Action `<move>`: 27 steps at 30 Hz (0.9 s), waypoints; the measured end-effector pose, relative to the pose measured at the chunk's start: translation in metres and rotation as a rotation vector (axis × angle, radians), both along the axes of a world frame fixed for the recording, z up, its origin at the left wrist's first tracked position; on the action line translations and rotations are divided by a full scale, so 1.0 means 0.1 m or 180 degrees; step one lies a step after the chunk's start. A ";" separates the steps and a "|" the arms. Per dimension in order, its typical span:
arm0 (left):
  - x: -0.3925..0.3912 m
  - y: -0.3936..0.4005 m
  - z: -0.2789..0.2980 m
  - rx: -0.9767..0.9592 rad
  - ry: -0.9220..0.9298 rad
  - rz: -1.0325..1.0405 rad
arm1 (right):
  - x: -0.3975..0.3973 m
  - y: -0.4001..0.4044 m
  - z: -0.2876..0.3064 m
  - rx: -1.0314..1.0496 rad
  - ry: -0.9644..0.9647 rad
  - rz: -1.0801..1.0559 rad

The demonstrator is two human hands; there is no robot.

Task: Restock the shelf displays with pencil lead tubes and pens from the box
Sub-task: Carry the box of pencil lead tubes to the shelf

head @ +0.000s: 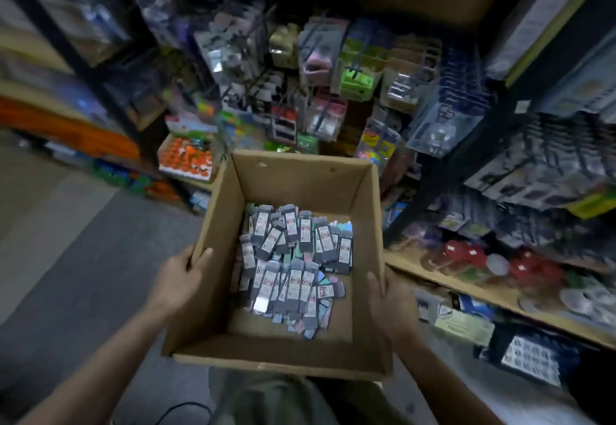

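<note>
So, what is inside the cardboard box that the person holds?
The cardboard box holds a loose pile of small flat grey packets, probably pencil lead tubes; bare cardboard floor shows around them. What lies under the pile is covered. No pens show.

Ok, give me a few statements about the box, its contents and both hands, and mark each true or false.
1. Both hands hold the cardboard box by its side walls. True: the left hand grips the left wall and the right hand the right wall.
2. The box is empty. False: a pile of pencil lead tubes lies on its bottom.
3. The box is sealed shut. False: it is open at the top.
4. The right hand holds one tube. False: it holds only the box wall.
5. Stocked shelves stand beyond and to the right of the box. True.
</note>
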State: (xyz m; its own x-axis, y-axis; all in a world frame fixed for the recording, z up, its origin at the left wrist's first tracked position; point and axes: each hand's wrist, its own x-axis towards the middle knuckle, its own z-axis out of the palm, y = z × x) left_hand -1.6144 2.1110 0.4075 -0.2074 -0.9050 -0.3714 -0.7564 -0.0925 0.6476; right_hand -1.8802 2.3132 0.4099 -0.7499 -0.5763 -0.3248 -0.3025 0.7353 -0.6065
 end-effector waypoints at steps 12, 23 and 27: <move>1.14 0.64 -0.41 0.0069 0.0179 0.1665 | 0.40 -0.97 -0.03 0.0090 0.0085 0.1741; 2.10 -0.13 -1.22 0.0378 0.0242 0.2365 | 1.41 -2.32 -1.03 0.0488 -0.0077 0.2190; 2.10 -0.32 -1.84 0.0248 0.0030 0.2501 | 1.48 -2.65 -1.74 0.0417 -0.0054 0.2222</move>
State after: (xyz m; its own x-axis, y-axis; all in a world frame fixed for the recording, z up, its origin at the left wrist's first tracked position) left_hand -1.4042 2.0787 0.2231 0.4786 -0.7592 -0.4412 -0.4451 -0.6428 0.6234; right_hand -1.7318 2.0478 0.2357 -0.2139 -0.8759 -0.4325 -0.7209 0.4404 -0.5352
